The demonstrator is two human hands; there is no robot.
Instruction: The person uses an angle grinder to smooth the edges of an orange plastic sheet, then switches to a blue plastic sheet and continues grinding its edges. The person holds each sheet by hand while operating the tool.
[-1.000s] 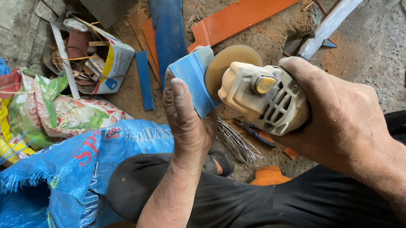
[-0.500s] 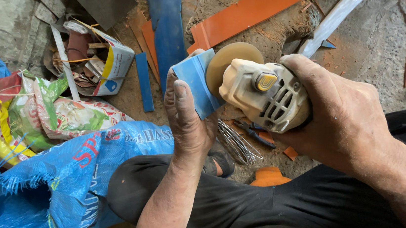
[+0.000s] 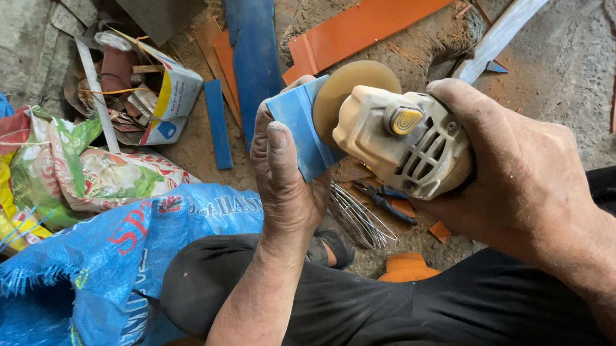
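Note:
My left hand (image 3: 287,173) grips a small blue plastic piece (image 3: 303,124), held upright in front of me. My right hand (image 3: 512,168) is wrapped around a cream-coloured angle grinder (image 3: 402,137). Its tan disc (image 3: 349,90) lies right against the far side of the blue piece. Both hands are above my knees in dark trousers (image 3: 382,316).
On the dusty floor lie a long blue strip (image 3: 253,43), orange strips (image 3: 383,15), a white strip (image 3: 515,21), a coil of wire (image 3: 357,217) and pliers (image 3: 386,201). Blue woven sacks (image 3: 93,291), a printed bag (image 3: 75,173) and a cardboard box of scraps (image 3: 165,96) sit left.
Both hands and the grinder have kept almost the same pose; the blue piece stays against the disc.

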